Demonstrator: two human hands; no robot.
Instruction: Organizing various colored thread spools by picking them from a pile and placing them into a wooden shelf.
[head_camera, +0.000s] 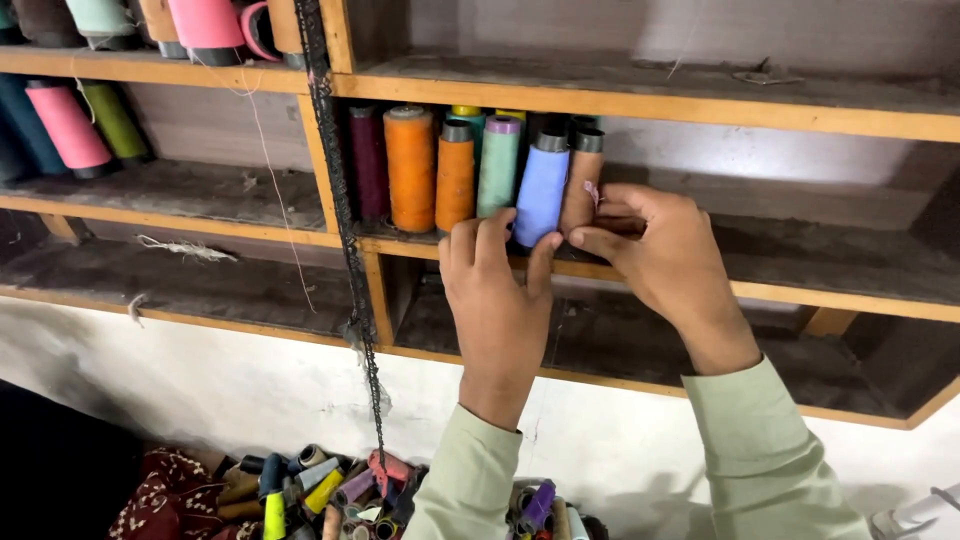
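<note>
A row of thread cones stands on the middle wooden shelf (800, 285): maroon, two orange (411, 165), mint green (498, 165), light blue (541, 190) and brown (580, 180). My left hand (497, 290) reaches up from below, its fingers around the base of the light blue cone. My right hand (660, 250) comes in from the right, its fingertips pinching the lower part of the brown cone at the row's right end. Both sleeves are pale green.
A black cord (345, 230) hangs down the shelf's upright post. More cones stand on the left shelf, pink (68, 125) and green, and on the top shelf (205, 25). A heap of several small spools (330, 490) lies below by a white wall.
</note>
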